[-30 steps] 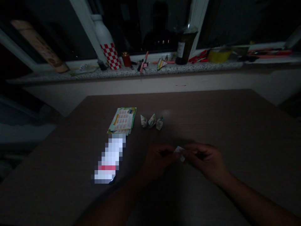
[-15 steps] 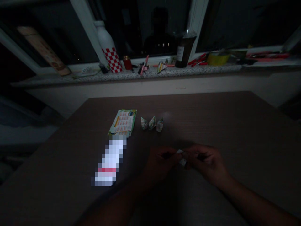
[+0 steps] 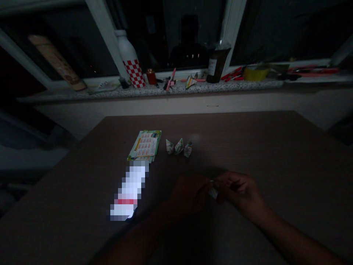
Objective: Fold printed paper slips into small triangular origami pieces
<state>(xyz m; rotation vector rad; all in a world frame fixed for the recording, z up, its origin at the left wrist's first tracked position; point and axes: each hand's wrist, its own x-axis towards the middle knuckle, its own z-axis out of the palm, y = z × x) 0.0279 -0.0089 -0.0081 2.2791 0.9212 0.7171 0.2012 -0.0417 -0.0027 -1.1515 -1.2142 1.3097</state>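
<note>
Between my two hands, low over the table, is a small piece of folded paper (image 3: 213, 192), pale and mostly covered by fingers. My left hand (image 3: 191, 191) pinches it from the left; its fingers are dark and partly hidden. From the other side, the thumb and fingers of my right hand (image 3: 241, 189) close on the same paper. Beyond my hands stand three small folded paper pieces in a row: a left one (image 3: 169, 147), a middle one (image 3: 179, 146) and a right one (image 3: 188, 150), each with pointed tips and printed colours.
A stack of printed sheets (image 3: 145, 145) lies left of the folded pieces. Nearer me is a lit phone (image 3: 129, 191), its screen blurred out. On the windowsill (image 3: 110, 94) stand a checkered bottle (image 3: 134, 68), a dark pouch (image 3: 214, 68), a yellow roll (image 3: 256, 73) and pens.
My left hand has turned over the paper, its back now more toward the camera. The paper sits slightly lower in view. The whole scene has shifted a little downward.
</note>
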